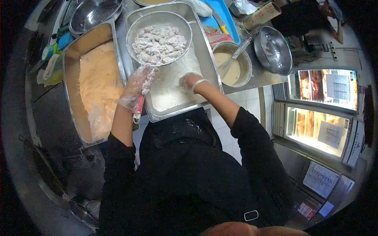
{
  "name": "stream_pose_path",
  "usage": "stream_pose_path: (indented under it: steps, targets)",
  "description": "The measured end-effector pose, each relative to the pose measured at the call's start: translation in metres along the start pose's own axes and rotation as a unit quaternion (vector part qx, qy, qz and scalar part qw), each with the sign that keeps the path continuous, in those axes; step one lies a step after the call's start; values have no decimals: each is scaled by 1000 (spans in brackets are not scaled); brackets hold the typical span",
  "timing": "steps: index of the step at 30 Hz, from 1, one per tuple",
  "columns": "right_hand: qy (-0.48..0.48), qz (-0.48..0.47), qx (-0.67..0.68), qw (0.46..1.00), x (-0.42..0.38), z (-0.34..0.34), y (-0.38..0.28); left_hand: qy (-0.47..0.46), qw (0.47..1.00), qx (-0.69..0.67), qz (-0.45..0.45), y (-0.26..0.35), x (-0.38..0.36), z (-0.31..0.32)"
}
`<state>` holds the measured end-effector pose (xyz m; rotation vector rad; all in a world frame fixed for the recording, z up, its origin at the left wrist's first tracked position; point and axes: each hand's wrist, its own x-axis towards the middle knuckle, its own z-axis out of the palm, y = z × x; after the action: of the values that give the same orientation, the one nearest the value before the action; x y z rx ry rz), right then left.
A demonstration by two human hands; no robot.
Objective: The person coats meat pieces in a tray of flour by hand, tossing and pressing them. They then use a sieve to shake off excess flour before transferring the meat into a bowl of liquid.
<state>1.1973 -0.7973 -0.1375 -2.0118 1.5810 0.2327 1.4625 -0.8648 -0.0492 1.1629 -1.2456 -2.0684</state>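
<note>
A round sieve (189,41) full of flour-coated pieces (159,44) rests over the back part of a metal tray (215,80) with white flour (171,92) in it. My left hand (142,83), in a clear plastic glove, is closed at the near side of the sieve, around what seems to be its handle; a red and white end shows below the palm. In the flour on the right side of the tray is my right hand (191,82), also gloved, its fingers curled and partly hidden; what they hold, if anything, cannot be made out.
Left of the tray stands a deep pan (72,106) of orange-tinted powder. To the right are a pot (249,65) of batter with a whisk (232,59), a steel bowl (273,51) and a blue tray (232,23) with a knife. Another person (301,19) stands at the upper right.
</note>
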Motion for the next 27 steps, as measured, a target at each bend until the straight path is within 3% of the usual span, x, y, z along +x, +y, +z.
stream_pose_path:
  steps: [4, 8, 11, 13, 15, 17, 19, 20, 22, 24, 27]
  targets:
    - [-50, 43, -66, 996, 15, 35, -9, -20, 1000, 8, 7, -2, 6, -3]
    - [-24, 63, -89, 994, 31, 42, -3, -2, 997, 51, 53, 4, 2, 2]
    - [14, 70, -60, 996, 18, 17, 8, 12, 990, 133, 48, 16, -6, 2]
    - [8, 47, -46, 998, 10, -6, 22, 0, 996, 70, 59, 14, -13, 9]
    - [-47, 151, 112, 981, -23, -84, 6, -1, 996, 79, 36, 15, -12, 9]
    - [154, 123, 183, 963, -60, -152, -9, 2, 997, 50, 54, 6, -3, 7]
    - [253, 87, 211, 940, -64, -200, -14, 9, 998, 45, 37, 16, -7, 15]
    - [283, 63, 190, 938, -56, -213, -19, 5, 1000, 20, -10, 18, -6, 15]
    - [336, 14, 144, 931, -29, -228, -38, -10, 999, 38, -17, 8, 1, 9]
    - [233, 46, 83, 968, 8, -224, -59, -25, 1000, -3, -15, 10, -4, 12]
    - [177, -12, -37, 983, 73, -172, -65, -22, 999, 18, -16, 15, -4, 11]
